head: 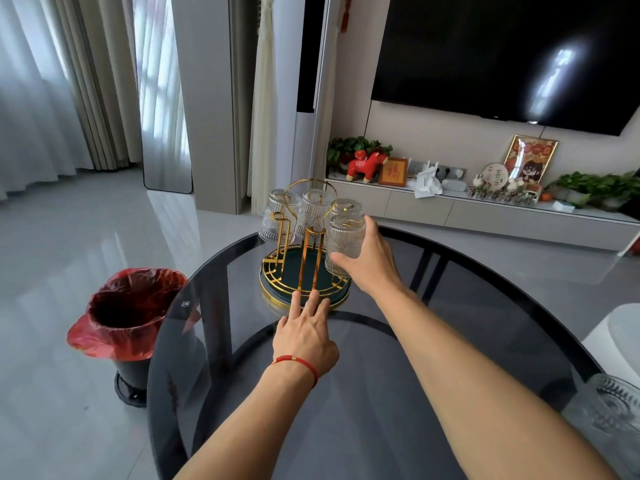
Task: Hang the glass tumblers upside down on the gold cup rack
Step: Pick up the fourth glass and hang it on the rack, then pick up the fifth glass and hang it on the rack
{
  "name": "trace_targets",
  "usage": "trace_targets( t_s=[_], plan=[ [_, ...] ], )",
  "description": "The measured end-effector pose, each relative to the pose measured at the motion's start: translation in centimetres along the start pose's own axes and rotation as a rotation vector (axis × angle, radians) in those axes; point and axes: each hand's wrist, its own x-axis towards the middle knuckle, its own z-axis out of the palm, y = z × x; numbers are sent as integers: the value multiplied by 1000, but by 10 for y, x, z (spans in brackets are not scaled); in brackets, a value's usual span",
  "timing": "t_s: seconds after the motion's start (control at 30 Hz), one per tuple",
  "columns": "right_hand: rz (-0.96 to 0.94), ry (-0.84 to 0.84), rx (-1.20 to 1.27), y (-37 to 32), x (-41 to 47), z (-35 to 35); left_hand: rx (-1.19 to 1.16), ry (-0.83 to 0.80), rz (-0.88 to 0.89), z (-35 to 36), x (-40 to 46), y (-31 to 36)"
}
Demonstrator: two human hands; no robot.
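Note:
The gold cup rack (pixel 304 258) with a dark green round base stands on the far part of the round smoked-glass table (pixel 381 393). Several ribbed glass tumblers hang upside down on its prongs. My right hand (pixel 370 263) is wrapped around the front-right tumbler (pixel 346 239), which sits inverted over a prong. Three more tumblers hang behind, one at the left (pixel 277 216), one in the middle (pixel 315 209), one at the right rear (pixel 346 206). My left hand (pixel 304 330), with a red string bracelet on the wrist, rests fingers spread on the rack's front rim. Another tumbler (pixel 609 420) stands at the table's near right edge.
A black bin with a red liner (pixel 128 317) stands on the floor left of the table. A low TV cabinet (pixel 485 209) with ornaments and plants runs along the far wall under a large dark screen. A white seat edge (pixel 616 337) shows at right.

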Motion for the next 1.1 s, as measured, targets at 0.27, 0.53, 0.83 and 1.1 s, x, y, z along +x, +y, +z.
trace_targets(
  t_s=[0.27, 0.53, 0.83, 1.1],
  plan=[
    [-49, -19, -26, 22, -90, -43, -338, 212, 30, 3, -11, 29],
    [-38, 111, -402, 74, -210, -139, -534, 42, 301, 4, -62, 101],
    [604, 201, -693, 112, -281, -193, -517, -73, 356, 19, -114, 124],
    [520, 137, -458, 110, -289, -198, -619, -238, 340, 26, -126, 132]
  ],
)
